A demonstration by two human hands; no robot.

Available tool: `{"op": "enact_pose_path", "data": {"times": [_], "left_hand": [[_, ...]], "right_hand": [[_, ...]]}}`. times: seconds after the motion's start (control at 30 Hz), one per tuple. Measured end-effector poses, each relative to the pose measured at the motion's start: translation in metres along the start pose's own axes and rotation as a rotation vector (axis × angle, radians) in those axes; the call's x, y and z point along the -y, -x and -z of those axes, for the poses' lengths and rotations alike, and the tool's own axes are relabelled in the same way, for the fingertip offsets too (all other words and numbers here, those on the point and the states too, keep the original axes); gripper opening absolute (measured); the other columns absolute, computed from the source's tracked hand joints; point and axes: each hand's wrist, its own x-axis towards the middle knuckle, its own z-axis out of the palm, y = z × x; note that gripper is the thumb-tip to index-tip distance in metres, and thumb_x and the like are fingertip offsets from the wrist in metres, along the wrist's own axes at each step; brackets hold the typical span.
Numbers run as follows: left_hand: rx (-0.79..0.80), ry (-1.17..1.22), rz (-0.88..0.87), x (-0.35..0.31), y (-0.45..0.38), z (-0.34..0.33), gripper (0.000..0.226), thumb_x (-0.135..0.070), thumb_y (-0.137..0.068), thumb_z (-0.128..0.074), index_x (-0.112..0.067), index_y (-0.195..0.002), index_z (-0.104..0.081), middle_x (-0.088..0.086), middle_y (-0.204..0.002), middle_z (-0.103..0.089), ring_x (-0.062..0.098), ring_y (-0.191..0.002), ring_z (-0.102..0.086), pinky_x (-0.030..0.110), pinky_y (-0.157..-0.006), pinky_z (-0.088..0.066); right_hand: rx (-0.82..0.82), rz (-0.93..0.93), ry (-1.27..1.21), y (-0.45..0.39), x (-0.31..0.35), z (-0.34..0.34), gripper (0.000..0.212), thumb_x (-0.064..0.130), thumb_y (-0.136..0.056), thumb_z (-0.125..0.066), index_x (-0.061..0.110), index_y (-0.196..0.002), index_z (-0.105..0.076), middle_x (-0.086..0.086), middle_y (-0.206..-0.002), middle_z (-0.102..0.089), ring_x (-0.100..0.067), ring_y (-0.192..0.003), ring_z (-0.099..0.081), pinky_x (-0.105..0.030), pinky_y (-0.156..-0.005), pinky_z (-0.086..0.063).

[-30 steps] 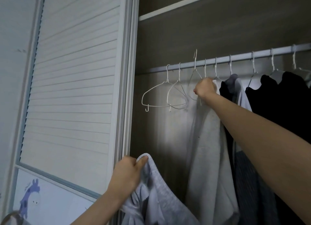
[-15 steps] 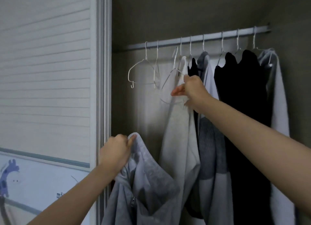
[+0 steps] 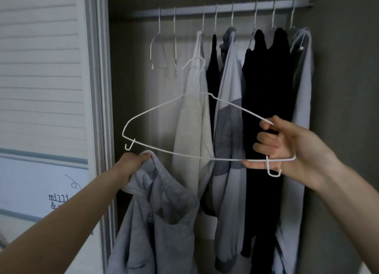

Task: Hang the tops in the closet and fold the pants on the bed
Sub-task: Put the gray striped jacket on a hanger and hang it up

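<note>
right hand [image 3: 291,150] pinches white wire hanger [image 3: 164,109] by one end, below closet rod [image 3: 225,8] | left hand [image 3: 131,165] grips grey zip top [image 3: 160,222] at collar, lower still | risk: hanger's free end tips or snags the neckline, the top slips

A louvred sliding door [image 3: 41,78] stands left of the opening, with a printed panel [image 3: 41,183] below it.

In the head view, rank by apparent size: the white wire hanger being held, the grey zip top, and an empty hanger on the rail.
1. grey zip top
2. held white hanger, enlarged by nearness
3. empty hanger on the rail
</note>
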Motion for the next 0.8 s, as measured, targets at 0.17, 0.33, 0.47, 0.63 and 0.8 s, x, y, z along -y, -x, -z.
{"op": "enact_pose_path", "data": {"times": [0.17, 0.33, 0.47, 0.63, 0.8], "left_hand": [[0.088, 0.050, 0.014, 0.014, 0.009, 0.009, 0.033, -0.018, -0.094, -0.062, 0.012, -0.109, -0.062, 0.027, -0.099, -0.064, 0.032, -0.085, -0.062, 0.037, -0.078, -0.054], [0.144, 0.059, 0.129, 0.019, 0.012, 0.018, 0.033, -0.026, -0.095, -0.060, 0.005, -0.091, -0.065, 0.021, -0.076, -0.068, 0.025, -0.052, -0.067, 0.030, -0.047, -0.057], [0.102, 0.017, 0.116, 0.026, 0.000, 0.024, 0.039, -0.031, -0.092, -0.063, 0.006, -0.104, -0.065, 0.025, -0.090, -0.068, 0.032, -0.073, -0.066, 0.031, -0.060, -0.057], [-0.009, -0.110, 0.082, 0.031, -0.012, 0.025, 0.039, -0.040, -0.087, -0.069, -0.001, -0.092, -0.069, 0.020, -0.085, -0.071, 0.032, -0.078, -0.067, 0.034, -0.068, -0.053], [0.079, -0.356, -0.015, 0.026, -0.017, 0.016, 0.042, -0.051, -0.086, -0.065, -0.012, -0.076, -0.075, 0.006, -0.066, -0.073, 0.016, -0.056, -0.070, 0.020, -0.045, -0.048]], "right_hand": [[0.058, -0.062, 0.066, 0.008, -0.016, 0.038, 0.039, 0.055, -0.090, -0.044, 0.020, -0.075, -0.050, 0.006, -0.049, -0.029, -0.009, -0.043, -0.031, -0.048, -0.069, -0.053], [0.068, -0.125, 0.062, 0.004, -0.044, 0.063, 0.047, 0.056, -0.091, -0.044, 0.018, -0.063, -0.042, 0.006, -0.045, -0.027, -0.009, -0.044, -0.027, -0.040, -0.066, -0.050], [-0.004, -0.098, 0.002, 0.011, -0.069, 0.086, 0.047, 0.049, -0.091, -0.050, 0.017, -0.059, -0.037, 0.006, -0.043, -0.025, -0.009, -0.041, -0.024, -0.035, -0.062, -0.044], [-0.040, -0.162, -0.027, 0.019, -0.072, 0.110, 0.046, 0.044, -0.090, -0.052, 0.017, -0.058, -0.035, 0.004, -0.044, -0.017, -0.011, -0.043, -0.017, -0.033, -0.058, -0.034], [-0.040, -0.159, 0.207, 0.014, -0.080, 0.107, 0.047, 0.044, -0.091, -0.054, 0.015, -0.059, -0.035, 0.002, -0.045, -0.020, -0.014, -0.045, -0.016, -0.032, -0.055, -0.034]]}}
